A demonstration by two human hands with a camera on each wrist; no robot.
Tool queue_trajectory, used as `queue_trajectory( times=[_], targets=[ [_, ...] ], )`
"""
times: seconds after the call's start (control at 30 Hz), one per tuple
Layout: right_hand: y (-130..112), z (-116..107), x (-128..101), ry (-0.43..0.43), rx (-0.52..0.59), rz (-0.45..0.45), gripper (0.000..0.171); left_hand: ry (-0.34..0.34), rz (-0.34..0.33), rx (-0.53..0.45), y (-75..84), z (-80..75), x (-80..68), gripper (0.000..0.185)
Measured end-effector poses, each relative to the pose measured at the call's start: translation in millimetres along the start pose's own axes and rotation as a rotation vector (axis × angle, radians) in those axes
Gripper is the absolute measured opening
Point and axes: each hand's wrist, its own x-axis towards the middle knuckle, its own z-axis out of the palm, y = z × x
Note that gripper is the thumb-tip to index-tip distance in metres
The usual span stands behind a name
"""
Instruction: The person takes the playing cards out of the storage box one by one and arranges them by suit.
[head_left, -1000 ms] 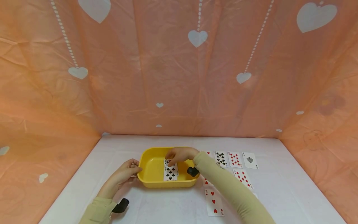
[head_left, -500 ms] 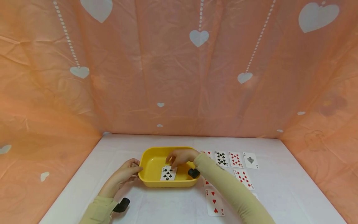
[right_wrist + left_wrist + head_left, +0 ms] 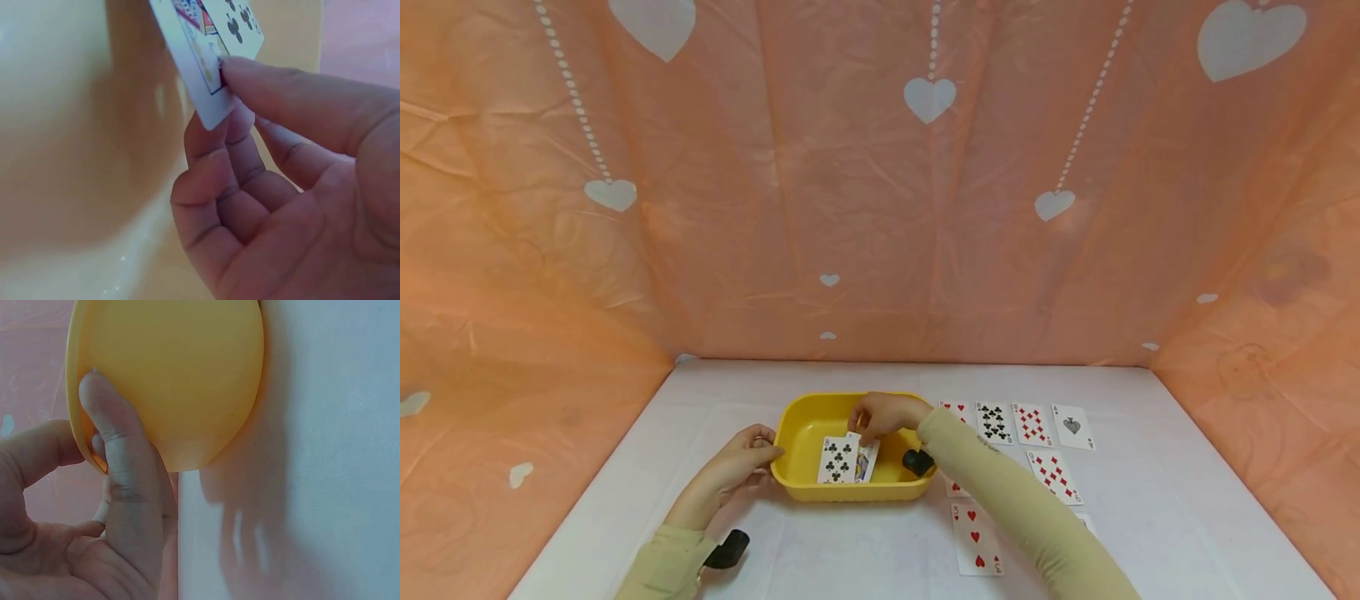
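A yellow plastic tub [image 3: 797, 446] stands on the white table in the head view. My left hand [image 3: 736, 462] grips its left rim; in the left wrist view the thumb and fingers [image 3: 128, 469] pinch the yellow wall. Inside the tub, my right hand [image 3: 891, 412] pinches a face card [image 3: 203, 69] between thumb and fingers, near one corner. A clubs card [image 3: 838, 460] lies tilted to the left of the face card, partly overlapping it. In the right wrist view that clubs card shows just behind the thumb. Whether the right hand also touches it I cannot tell.
Right of the tub lie face-up cards in rows: a hearts card [image 3: 957, 411], a clubs card [image 3: 994, 423], a diamonds card [image 3: 1032, 425], an ace of spades [image 3: 1072, 427], another diamonds card [image 3: 1055, 477] and a three of hearts [image 3: 977, 540]. The right sleeve [image 3: 1015, 500] covers some cards.
The clubs card has slid left in the tub, away from the right fingers, and the face card now shows beside it. The left hand keeps its hold on the rim.
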Motion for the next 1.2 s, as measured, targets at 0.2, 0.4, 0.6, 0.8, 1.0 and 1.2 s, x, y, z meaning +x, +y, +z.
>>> queue_trajectory(
  times=[0.2,0.4,0.6,0.8,1.0,1.2],
  targets=[
    [1,-4,-1,-0.017,0.08,-0.008,0.016,0.0,0.009,-0.013,0.6,0.5,0.3,0.026],
    [2,-6,-3,-0.052,0.108,-0.019,0.015,0.008,0.014,-0.029,-0.2,1.5,0.7,0.025],
    [-1,-12,-8,0.019,0.052,-0.009,0.013,0.018,0.005,-0.016,-1.2,1.7,0.9,0.026],
    [1,-18,-14,0.111,0.061,-0.029,0.013,0.032,0.0,-0.015,-3.6,2.2,1.0,0.026],
    [5,-28,-23,0.163,0.08,-0.057,0.009,0.042,-0.003,-0.022,-4.9,2.9,1.4,0.026],
    [10,-44,-39,0.233,0.164,-0.05,0.014,0.032,0.003,-0.027,-3.5,3.0,0.2,0.026]
  ],
)
